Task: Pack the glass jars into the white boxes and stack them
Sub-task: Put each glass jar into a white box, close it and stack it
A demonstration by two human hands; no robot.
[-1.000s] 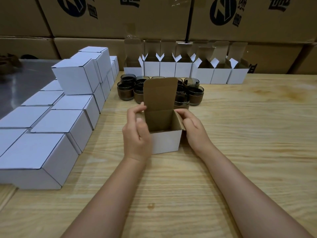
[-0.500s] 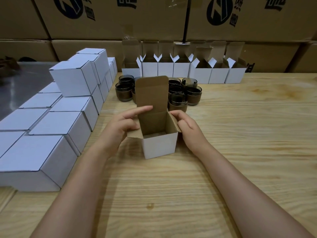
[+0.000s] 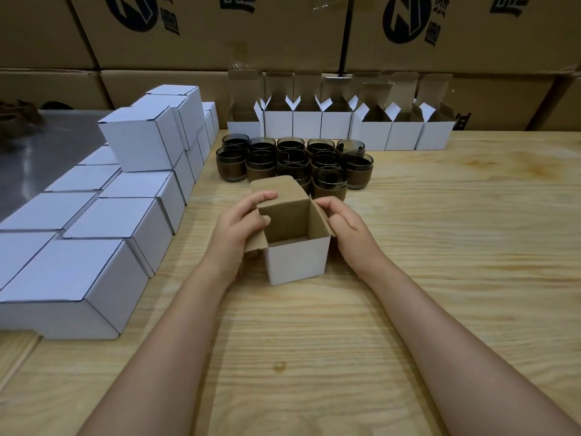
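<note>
A small white box (image 3: 297,262) stands open on the wooden table (image 3: 440,247) in front of me, its brown inside showing nothing in it. My left hand (image 3: 239,228) holds the lid flap, fingers curled over its top and thumb at the box's left rim. My right hand (image 3: 349,228) grips the right side flap with curled fingers. Just behind the box stand several dark glass jars (image 3: 327,180) with brown sleeves, packed close together.
A row of open white boxes (image 3: 336,122) lines the table's back edge. Closed white boxes (image 3: 138,143) are stacked along the left side, two layers high at the back. Large brown cartons (image 3: 220,33) form a wall behind. A grey metal surface (image 3: 47,143) lies at far left.
The lid flap stood upright before and now leans back away from me, lower. My left hand has moved from the box's left side up onto the lid. My right hand has stayed at the right flap.
</note>
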